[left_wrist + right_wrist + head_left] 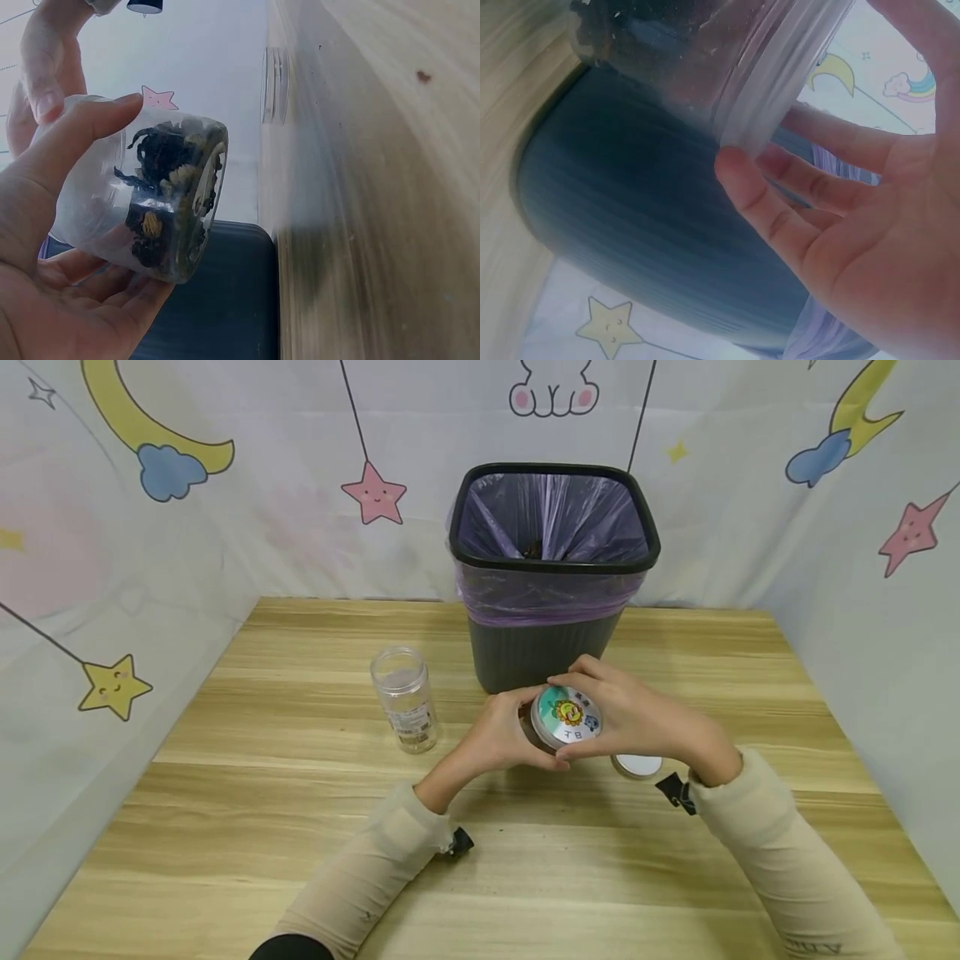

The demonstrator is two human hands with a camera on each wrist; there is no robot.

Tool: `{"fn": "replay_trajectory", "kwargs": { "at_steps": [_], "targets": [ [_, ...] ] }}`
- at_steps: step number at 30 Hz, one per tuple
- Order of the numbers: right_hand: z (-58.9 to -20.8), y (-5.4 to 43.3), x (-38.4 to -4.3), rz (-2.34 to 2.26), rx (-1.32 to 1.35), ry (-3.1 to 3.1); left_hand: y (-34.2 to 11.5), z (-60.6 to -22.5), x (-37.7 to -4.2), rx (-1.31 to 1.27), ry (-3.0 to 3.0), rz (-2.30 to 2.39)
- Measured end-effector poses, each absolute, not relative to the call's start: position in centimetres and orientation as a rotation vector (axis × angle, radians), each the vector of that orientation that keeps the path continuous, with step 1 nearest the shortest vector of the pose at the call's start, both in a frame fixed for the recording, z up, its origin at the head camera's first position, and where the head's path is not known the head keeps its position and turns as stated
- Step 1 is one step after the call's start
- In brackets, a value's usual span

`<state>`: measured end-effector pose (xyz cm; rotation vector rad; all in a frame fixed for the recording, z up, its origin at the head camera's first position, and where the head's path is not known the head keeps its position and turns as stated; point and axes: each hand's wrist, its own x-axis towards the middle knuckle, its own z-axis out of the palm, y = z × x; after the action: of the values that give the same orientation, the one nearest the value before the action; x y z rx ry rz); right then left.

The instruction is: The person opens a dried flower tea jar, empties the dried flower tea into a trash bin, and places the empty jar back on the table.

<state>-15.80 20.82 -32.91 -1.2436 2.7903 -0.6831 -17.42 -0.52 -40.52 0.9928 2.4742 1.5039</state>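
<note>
A clear plastic jar [169, 187] with dark dried leaves and small yellowish flowers lies in the grip of my left hand [491, 737], held tilted above the table. My right hand [637, 710] grips the rim of its lid [567, 717], thumb on one side and fingers on the other. A sunflower sticker covers the lid's top. In the right wrist view, the right thumb touches the lid's edge [769, 82]. Left of the hands stands a second clear jar [405, 702], uncapped, with a printed label. A white-topped round lid [639, 766] lies on the table below my right hand.
Just behind the hands stands a dark bin [543, 652] lined with a purple bag [551, 597], with something dark at its bottom. The wooden table [247, 827] is bordered by white cloth walls [300, 460] printed with stars and moons.
</note>
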Motion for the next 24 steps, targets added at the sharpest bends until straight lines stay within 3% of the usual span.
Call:
{"fn": "replay_trajectory", "kwargs": {
  "at_steps": [24],
  "targets": [
    [-32.2, 21.1, -17.2, -0.732, -1.382, 2.559, -1.0, -40.9, -17.3, 0.986, 2.442, 1.477]
  ]
}}
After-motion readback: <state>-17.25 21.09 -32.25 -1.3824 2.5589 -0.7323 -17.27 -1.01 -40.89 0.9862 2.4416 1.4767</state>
